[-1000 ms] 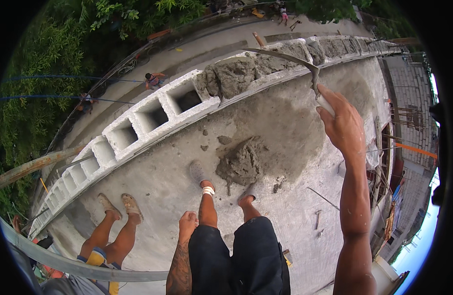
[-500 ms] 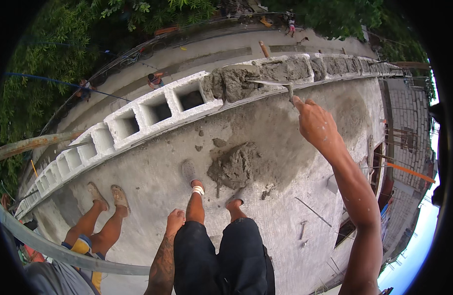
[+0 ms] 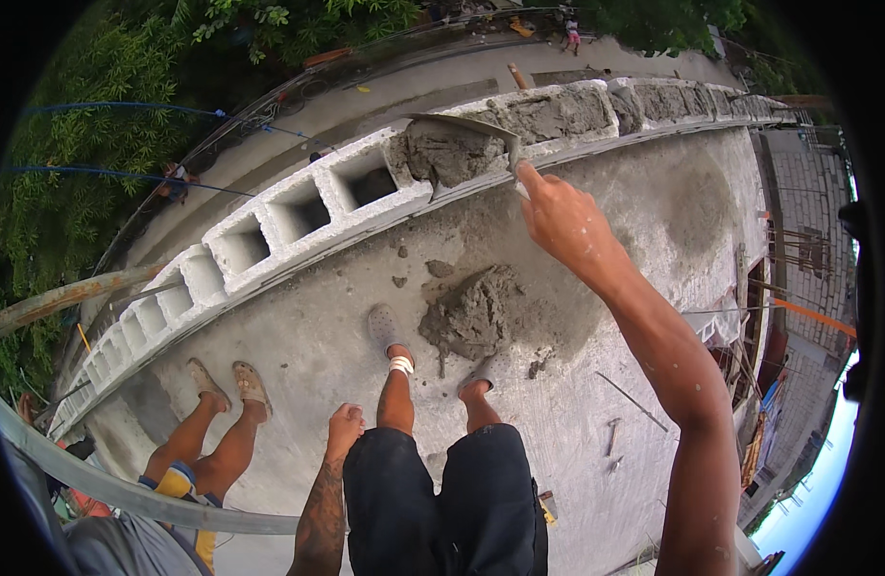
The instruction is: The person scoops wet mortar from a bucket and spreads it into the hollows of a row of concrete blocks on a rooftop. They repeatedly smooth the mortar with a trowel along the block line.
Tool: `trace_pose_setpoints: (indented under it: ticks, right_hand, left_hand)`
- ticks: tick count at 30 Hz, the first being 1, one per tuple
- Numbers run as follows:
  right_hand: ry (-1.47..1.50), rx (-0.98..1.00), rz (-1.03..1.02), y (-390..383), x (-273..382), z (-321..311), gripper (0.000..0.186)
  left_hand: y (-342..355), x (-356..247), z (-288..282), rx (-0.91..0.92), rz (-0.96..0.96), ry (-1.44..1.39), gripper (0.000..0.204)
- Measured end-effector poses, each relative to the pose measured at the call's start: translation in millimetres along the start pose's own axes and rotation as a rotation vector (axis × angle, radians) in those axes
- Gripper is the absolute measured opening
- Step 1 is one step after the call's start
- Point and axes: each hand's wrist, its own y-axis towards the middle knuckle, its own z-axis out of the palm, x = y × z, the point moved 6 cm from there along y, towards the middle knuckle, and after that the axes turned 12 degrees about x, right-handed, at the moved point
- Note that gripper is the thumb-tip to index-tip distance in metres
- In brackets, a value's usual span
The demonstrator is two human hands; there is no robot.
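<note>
My right hand [image 3: 569,219] is closed round the handle of a trowel [image 3: 473,125]. The trowel's flat blade points left, lying along the far side of a lump of wet mortar [image 3: 452,154] on top of the hollow block wall [image 3: 255,216]. Left of the lump, the block cavities stand open; to its right, they are packed with grey mortar [image 3: 558,115]. My left hand [image 3: 346,428] is curled in a loose fist beside my left thigh, with nothing visible in it. A larger heap of mortar [image 3: 471,312] lies on the concrete floor in front of my feet.
Another person's legs [image 3: 212,432] stand at my left, near a curved metal bar [image 3: 155,494]. A hammer [image 3: 612,437] and a thin rod [image 3: 632,401] lie on the floor at right. Beyond the wall, far below, runs a road [image 3: 385,106] with people on it; blue lines cross at left.
My right hand has moved left along the wall with the trowel, whose blade has swung to the lump's far side. The view has shifted slightly; my left hand stays by my thigh.
</note>
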Motion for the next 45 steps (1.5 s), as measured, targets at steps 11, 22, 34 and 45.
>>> trace_pose_setpoints:
  ticks: [11,22,34,45]
  right_hand:
    - [1.068,0.208,0.589,-66,-61,-24,0.049]
    - [0.856,0.292,0.317,-21,3,-8,0.045]
    - [0.384,-0.088,-0.009,-51,80,15,0.040]
    - [1.284,0.242,0.363,-62,17,24,0.038]
  left_hand:
    - [9,-13,13,0.020,0.094,-0.033,0.022]
    - [5,-16,21,0.022,0.037,-0.064,0.021]
    - [7,-39,43,0.073,0.064,0.019,0.021]
    - [15,-22,10,-0.004,0.085,-0.004,0.020]
